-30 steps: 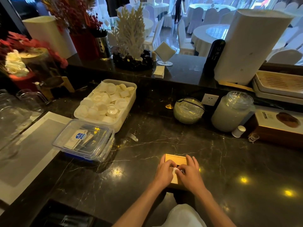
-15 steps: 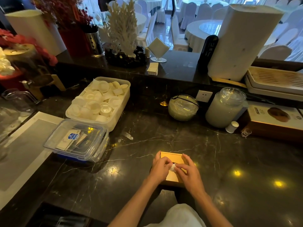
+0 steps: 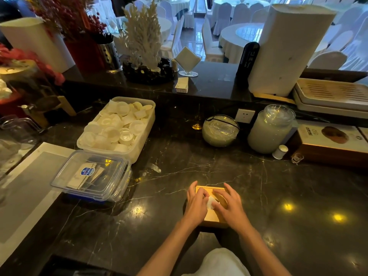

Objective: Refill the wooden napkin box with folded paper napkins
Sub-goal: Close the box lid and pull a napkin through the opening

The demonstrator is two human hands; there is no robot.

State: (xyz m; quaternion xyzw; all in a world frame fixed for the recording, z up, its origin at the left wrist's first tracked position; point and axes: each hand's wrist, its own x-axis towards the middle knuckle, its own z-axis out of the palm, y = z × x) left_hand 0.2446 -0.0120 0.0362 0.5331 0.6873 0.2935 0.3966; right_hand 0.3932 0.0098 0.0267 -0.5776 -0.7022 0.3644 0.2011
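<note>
The wooden napkin box lies on the dark marble counter near its front edge, its lid with an oval slot facing up. A tuft of white paper napkin sticks out of the slot. My left hand rests on the box's left side and pinches the napkin with its fingertips. My right hand covers the right side, its fingers curled onto the same napkin. Most of the lid is hidden under both hands.
A clear lidded container and a white tub of small cups stand at the left. A round glass bowl, a lidded glass jar and a wooden gift box line the back right.
The napkin tuft stands a little higher out of the slot between my fingertips. Both hands stay on the box, and the camera has tilted slightly.
</note>
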